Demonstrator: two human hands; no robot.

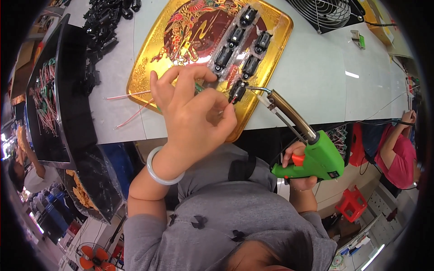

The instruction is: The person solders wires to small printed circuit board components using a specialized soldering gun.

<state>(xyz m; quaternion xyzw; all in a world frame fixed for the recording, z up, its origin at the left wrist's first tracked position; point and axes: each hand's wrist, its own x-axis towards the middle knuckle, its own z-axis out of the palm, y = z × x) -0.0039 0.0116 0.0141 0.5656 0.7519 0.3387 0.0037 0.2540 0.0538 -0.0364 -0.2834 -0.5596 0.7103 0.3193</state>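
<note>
Head view: tray [280, 34] at twelve
Left hand [192, 108]: nearly pinched; can't tell hold
Right hand [291, 152]: wrapped round gun [323, 151] at three

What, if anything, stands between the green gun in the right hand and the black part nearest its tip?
Nothing visible does: the green gun's thin metal tip reaches the black part, though contact is unclear. The left hand comes from the opposite side, fingertips close by.
</note>
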